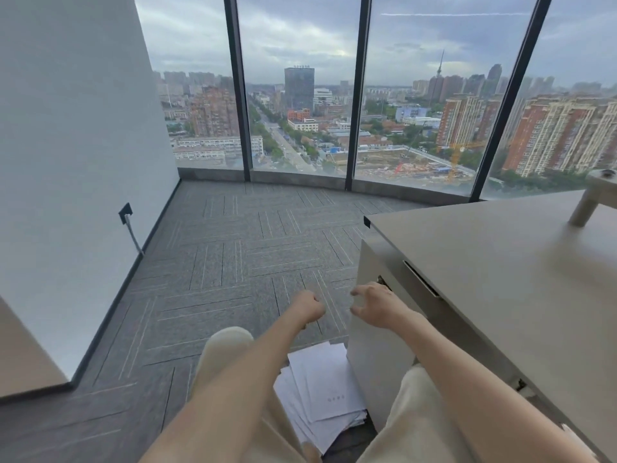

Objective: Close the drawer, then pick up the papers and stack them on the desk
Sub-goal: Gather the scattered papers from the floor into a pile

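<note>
left hand [309, 307] fisted | right hand [375, 304] spread by drawer [377, 332] | papers [320, 392] on floor

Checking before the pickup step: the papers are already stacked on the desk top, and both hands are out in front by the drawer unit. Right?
Not quite. The head view shows the papers lying fanned on the carpet between the person's knees, not on the desk. The rest holds: the left hand and right hand are out in front by the drawer unit.
</note>
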A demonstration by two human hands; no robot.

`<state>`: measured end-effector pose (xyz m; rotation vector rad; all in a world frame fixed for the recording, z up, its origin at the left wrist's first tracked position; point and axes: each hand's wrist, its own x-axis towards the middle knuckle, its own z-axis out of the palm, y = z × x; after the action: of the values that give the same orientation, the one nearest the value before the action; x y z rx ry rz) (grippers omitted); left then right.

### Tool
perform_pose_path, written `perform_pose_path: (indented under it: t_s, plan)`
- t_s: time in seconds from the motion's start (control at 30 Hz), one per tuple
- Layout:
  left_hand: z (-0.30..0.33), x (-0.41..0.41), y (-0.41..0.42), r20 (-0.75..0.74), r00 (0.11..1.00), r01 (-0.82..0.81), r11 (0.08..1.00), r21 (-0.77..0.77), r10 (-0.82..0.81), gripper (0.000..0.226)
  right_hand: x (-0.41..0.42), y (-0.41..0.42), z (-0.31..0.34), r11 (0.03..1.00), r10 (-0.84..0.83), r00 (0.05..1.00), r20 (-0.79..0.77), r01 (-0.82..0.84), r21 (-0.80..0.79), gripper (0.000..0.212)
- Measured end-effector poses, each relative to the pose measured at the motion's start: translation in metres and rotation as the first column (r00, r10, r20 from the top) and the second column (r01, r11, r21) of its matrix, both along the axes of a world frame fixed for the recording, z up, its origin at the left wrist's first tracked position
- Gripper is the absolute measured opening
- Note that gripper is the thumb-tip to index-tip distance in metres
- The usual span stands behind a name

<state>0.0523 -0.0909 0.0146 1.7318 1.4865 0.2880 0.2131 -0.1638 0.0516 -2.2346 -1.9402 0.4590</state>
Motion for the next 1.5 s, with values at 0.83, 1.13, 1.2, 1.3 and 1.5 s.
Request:
perform_pose_path:
  t_s: [0.83, 1.13, 1.2, 1.3, 1.5]
  plan:
    - [-0.311, -0.044, 0.154, -0.056, 0.739, -0.581, 0.594, -0.556, 0.671, 0.023, 0.001, 0.229, -0.324, 0.811, 0.027, 0.996, -0.085, -0.071, -0.580, 0.057]
    - [-0.450, -0.052, 0.173, -0.248, 0.693, -0.649, 0.436, -0.623, 0.677, 0.044, 0.012, 0.260, -0.478, 0.654, -0.025, 0.998, -0.055, -0.026, -0.756, 0.056]
    - [-0.478, -0.054, 0.172, -0.282, 0.684, -0.654, 0.395, -0.645, 0.673, 0.049, 0.015, 0.265, -0.503, 0.635, -0.026, 0.999, -0.041, -0.015, -0.772, 0.056]
    - [-0.510, -0.056, 0.170, -0.307, 0.673, -0.664, 0.366, -0.652, 0.673, 0.056, 0.022, 0.272, -0.542, 0.615, -0.073, 0.997, -0.022, 0.027, -0.788, 0.053]
    - [-0.565, -0.054, 0.161, -0.355, 0.615, -0.698, 0.277, -0.660, 0.704, 0.054, 0.029, 0.271, -0.602, 0.636, -0.217, 0.976, 0.007, 0.147, -0.757, 0.063]
